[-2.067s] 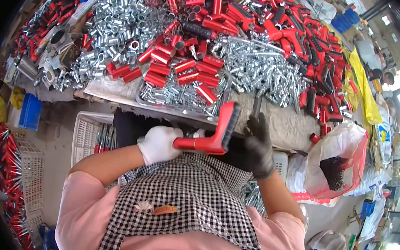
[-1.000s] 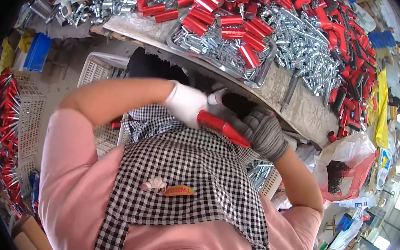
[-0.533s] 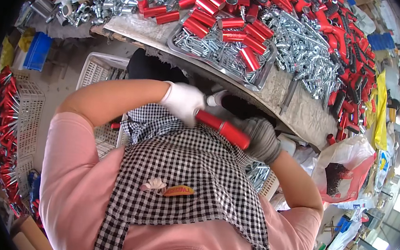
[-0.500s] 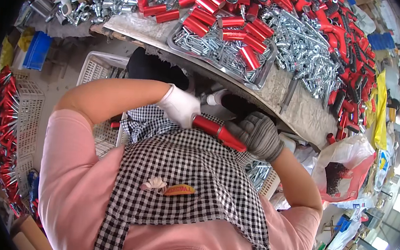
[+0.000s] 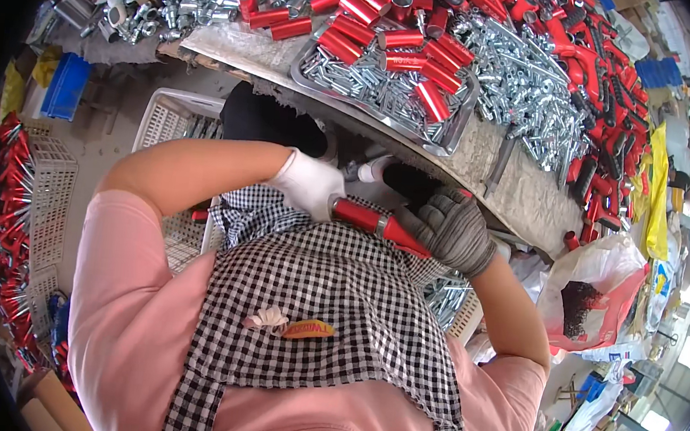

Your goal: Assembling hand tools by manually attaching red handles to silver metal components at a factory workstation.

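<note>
Left hand (image 5: 313, 186), in the white glove, is wrapped around the left end of a red tube (image 5: 359, 215), though its fingertips are mostly tucked out of sight. The tube sits low in front of the apron (image 5: 297, 277), tilted down to the right, just below the front of the bench. Straight above it on the bench is the metal tray (image 5: 387, 127), loaded with loose steel pins and more red tubes. Going right along the piece, there's a thin silver ring (image 5: 381, 226), then the red handle (image 5: 407, 240). Right hand (image 5: 455, 236), in the grey striped glove, has its fingers curled onto that handle; can't tell how far they wrap under.

So what's changed: about two seconds ago the right hand was off the piece, fingers spread, and the handle stuck up. Now both hands are on it, and the handle shows a narrower face than half a second back. Reads to me like it's being turned against the tube, left hand steadying.
</note>
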Available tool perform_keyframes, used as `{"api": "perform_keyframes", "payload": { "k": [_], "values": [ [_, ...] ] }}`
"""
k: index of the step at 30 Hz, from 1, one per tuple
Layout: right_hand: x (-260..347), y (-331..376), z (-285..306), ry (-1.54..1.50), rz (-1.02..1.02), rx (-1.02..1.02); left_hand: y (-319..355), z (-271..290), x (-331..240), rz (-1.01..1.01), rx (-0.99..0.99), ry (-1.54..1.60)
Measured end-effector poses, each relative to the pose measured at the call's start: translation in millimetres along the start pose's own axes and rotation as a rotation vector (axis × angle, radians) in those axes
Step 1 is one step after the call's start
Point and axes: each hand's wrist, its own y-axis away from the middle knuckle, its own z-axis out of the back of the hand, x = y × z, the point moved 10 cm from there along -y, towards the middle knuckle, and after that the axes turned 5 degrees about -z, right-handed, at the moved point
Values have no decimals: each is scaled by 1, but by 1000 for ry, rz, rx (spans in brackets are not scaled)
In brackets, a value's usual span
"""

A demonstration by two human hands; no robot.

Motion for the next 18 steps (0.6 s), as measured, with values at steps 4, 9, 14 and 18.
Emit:
{"api": "perform_keyframes", "payload": {
  "k": [4,9,14,18],
  "values": [
    [4,5,6,55,48,-97,5,1,-5,30,-16,135],
    [-54,37,-12,-1074,-820,-40,20,64,-43,-147,-592,-154],
    [-55,64,12,-1777,-1144,-132,48,81,-60,-319,-1157,-228],
    [-56,74,64,-1703,-1122,-416,60,88,-54,-292,-1303,35]
  ]
}}
